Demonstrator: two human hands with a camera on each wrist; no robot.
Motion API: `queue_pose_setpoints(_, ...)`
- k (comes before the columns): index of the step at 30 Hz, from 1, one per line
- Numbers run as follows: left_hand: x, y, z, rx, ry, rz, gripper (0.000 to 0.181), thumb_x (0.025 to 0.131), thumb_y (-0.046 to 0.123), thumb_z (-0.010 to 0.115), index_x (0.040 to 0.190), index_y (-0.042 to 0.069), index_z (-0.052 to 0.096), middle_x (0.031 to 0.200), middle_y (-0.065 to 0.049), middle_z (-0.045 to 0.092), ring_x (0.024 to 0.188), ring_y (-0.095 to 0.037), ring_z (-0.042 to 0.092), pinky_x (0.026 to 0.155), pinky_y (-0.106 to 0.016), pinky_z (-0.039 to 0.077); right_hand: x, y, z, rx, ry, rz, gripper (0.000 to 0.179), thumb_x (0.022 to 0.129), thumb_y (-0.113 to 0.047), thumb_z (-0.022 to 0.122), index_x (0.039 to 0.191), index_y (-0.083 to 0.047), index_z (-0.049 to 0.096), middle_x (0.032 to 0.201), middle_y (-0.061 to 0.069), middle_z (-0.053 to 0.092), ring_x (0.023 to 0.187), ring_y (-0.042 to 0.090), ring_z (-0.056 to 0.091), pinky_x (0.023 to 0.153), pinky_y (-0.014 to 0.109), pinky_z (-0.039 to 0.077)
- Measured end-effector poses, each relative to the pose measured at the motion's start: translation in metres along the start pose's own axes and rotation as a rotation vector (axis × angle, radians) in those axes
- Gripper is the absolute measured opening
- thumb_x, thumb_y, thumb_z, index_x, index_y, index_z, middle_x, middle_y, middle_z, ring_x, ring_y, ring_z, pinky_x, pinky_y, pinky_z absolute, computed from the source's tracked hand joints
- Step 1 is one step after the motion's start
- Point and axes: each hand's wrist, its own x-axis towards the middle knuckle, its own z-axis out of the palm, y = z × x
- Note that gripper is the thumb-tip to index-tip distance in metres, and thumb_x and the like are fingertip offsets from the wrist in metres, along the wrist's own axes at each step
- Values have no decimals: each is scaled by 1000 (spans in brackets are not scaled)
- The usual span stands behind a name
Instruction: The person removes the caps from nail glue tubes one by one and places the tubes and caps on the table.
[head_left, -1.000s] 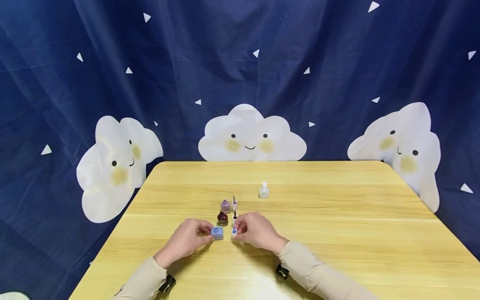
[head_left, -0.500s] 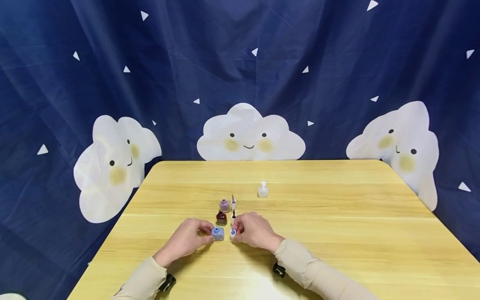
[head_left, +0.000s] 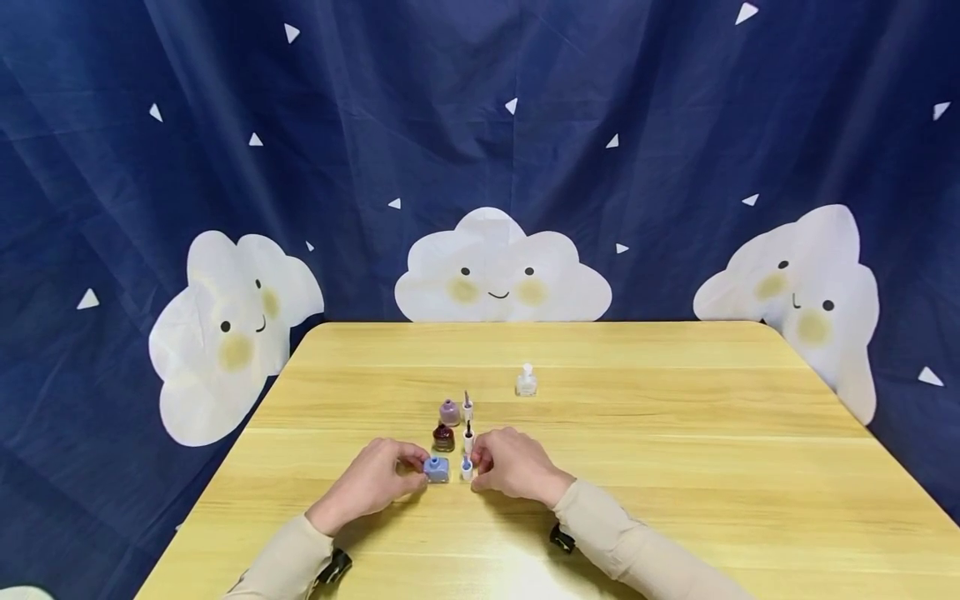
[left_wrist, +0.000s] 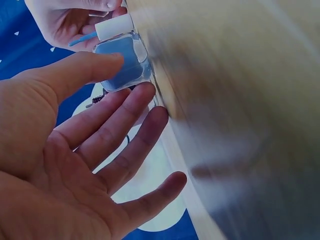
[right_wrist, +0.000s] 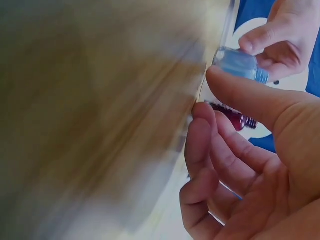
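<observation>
My left hand [head_left: 372,477] pinches a blue nail polish bottle [head_left: 437,471] between thumb and fingers; the bottle stands uncapped on the table. In the left wrist view the thumb lies against the blue glass [left_wrist: 127,65]. Just right of it, a white brush cap [head_left: 467,472] stands upside down with its blue brush up. My right hand [head_left: 516,463] rests close beside this cap, thumb and fingertips apart and nothing seen between them. Behind stand an uncapped dark red bottle [head_left: 443,438] and an uncapped purple bottle [head_left: 449,412], each with an upturned brush cap [head_left: 468,439] to its right.
A clear bottle with a white cap [head_left: 527,382] stands farther back on the wooden table [head_left: 675,433]. Beyond the table's far edge hangs a dark blue curtain [head_left: 450,100] with cloud prints.
My right fingers have let go of the blue-brushed cap and drawn slightly right, leaving it standing. The left hand keeps hold of the blue bottle, shifted very slightly.
</observation>
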Motion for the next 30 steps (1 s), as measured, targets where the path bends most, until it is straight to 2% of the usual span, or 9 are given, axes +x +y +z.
queue_pose_setpoints(5, -4, -1, -3, 13, 30, -19, 25, 84, 15, 81, 108, 8, 77, 94, 5, 76, 90, -15, 68, 90, -49, 54, -3, 8, -13, 4, -5, 26, 21, 80, -21, 87, 93, -15, 72, 82, -10, 71, 74, 6, 60, 72, 32, 51)
queue_pose_setpoints(8, -9, -1, -8, 27, 63, -58, 26, 85, 15, 80, 109, 8, 76, 98, 4, 76, 93, -17, 69, 91, -51, 55, 0, 16, -28, 17, 33, 40, 18, 86, -24, 82, 97, -14, 73, 89, -5, 73, 79, 9, 63, 78, 35, 55)
queue_pose_setpoints(12, -16, 1, -20, 38, 136, -97, 22, 91, 17, 77, 111, 9, 77, 99, 6, 76, 95, -16, 69, 93, -52, 54, 9, 30, -55, 79, 168, 64, 15, 92, -26, 77, 97, -13, 74, 87, -4, 71, 78, 10, 62, 75, 32, 54)
queue_pose_setpoints(16, -24, 6, -32, 29, 218, -116, 20, 95, 21, 74, 112, 11, 77, 96, 9, 76, 98, -16, 70, 94, -52, 53, 20, 46, -81, 143, 341, 69, 15, 92, -23, 78, 98, -10, 74, 82, -2, 71, 75, 13, 64, 71, 31, 53)
queue_pose_setpoints(19, -30, 11, -37, 23, 248, -126, 21, 96, 24, 73, 112, 12, 77, 96, 10, 75, 100, -16, 70, 95, -51, 54, 30, 58, -92, 148, 409, 59, 18, 91, -19, 79, 102, -6, 75, 84, 2, 73, 77, 17, 67, 74, 33, 54)
queue_pose_setpoints(21, -33, 16, -37, 10, 254, -132, 20, 96, 25, 73, 111, 13, 78, 97, 9, 76, 101, -15, 70, 96, -50, 54, 38, 65, -94, 143, 417, 61, 20, 90, -17, 79, 105, -4, 75, 88, 5, 74, 81, 20, 69, 76, 34, 55)
queue_pose_setpoints(27, -39, 27, -35, -23, 268, -129, 16, 97, 23, 72, 110, 16, 78, 96, 11, 76, 101, -13, 71, 96, -49, 55, 56, 77, -88, 156, 353, 96, 20, 91, -16, 78, 108, -7, 76, 109, 9, 75, 92, 23, 69, 76, 34, 56)
queue_pose_setpoints(30, -40, 31, -35, -22, 279, -121, 15, 97, 22, 72, 109, 16, 78, 95, 12, 76, 101, -13, 71, 94, -47, 55, 61, 79, -84, 141, 346, 114, 20, 90, -14, 79, 108, -7, 76, 110, 9, 75, 93, 23, 69, 77, 35, 54)
